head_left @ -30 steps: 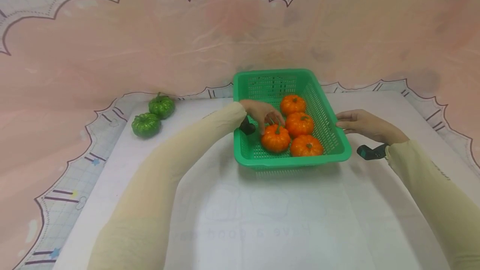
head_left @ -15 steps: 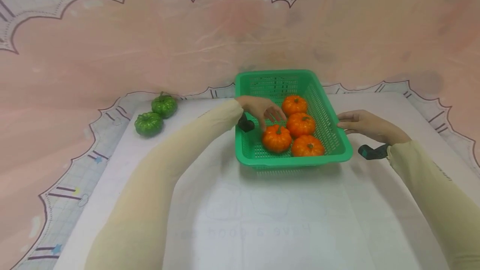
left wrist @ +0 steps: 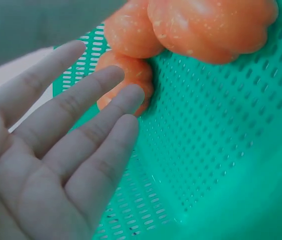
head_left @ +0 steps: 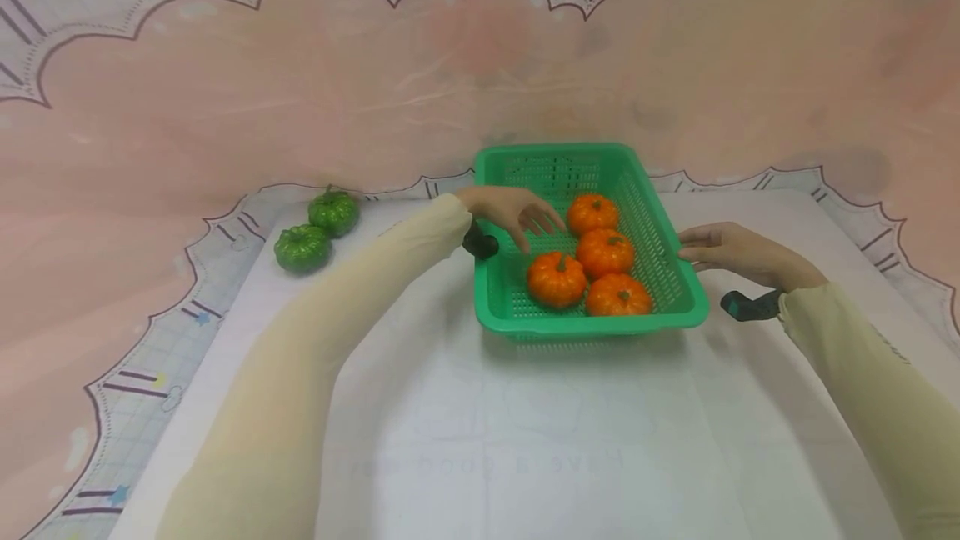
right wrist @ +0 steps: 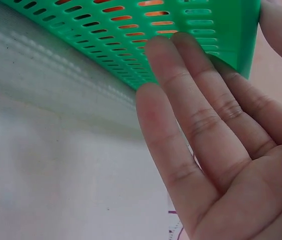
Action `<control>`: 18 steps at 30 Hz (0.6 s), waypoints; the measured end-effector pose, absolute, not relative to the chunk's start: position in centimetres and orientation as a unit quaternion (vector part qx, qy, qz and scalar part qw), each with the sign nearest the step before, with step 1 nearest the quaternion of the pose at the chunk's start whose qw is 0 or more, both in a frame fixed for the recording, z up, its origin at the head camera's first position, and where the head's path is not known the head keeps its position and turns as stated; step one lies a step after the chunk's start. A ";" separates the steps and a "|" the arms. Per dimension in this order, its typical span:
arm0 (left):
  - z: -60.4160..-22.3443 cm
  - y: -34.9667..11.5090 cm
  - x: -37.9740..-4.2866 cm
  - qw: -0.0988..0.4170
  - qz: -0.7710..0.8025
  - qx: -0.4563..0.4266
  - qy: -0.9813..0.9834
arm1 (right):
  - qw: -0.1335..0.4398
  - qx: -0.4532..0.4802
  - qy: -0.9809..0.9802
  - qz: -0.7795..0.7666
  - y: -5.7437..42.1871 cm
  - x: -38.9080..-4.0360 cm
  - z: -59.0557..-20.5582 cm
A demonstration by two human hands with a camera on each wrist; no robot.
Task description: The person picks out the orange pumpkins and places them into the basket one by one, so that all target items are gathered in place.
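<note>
A green plastic basket (head_left: 592,325) with slotted walls holds several orange mini pumpkins (head_left: 556,280). Over the basket's left part hovers my left hand (head_left: 510,211), its fingers spread and nothing between them. The left wrist view shows its extended fingers (left wrist: 103,132) in front of the pumpkins (left wrist: 211,30) and the basket wall. On the other side, my right hand (head_left: 731,252) has its fingertips at the basket's right edge. In the right wrist view its nearly straight fingers (right wrist: 193,117) lie against or close to the slotted wall (right wrist: 201,20); contact is hard to tell.
Two green mini pumpkins (head_left: 303,248) sit side by side at the table's far left. A white cloth (head_left: 480,423) with faint print covers the table. Behind it hangs a pink patterned cloth (head_left: 360,90).
My left hand has lifted off the nearest orange pumpkin and drawn slightly up and left. The right hand stays by the basket's edge. The whole view has shifted a little.
</note>
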State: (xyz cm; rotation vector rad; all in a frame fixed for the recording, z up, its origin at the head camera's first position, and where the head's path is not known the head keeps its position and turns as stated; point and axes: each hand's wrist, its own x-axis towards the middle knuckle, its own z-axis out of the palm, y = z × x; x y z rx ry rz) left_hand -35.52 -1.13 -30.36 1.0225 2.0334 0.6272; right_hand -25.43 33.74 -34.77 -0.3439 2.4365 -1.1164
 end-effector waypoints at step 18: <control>-29.6 -3.5 -35.3 0.334 0.299 0.385 0.807 | 0.203 -0.125 0.888 -0.393 34.4 -25.9 -34.3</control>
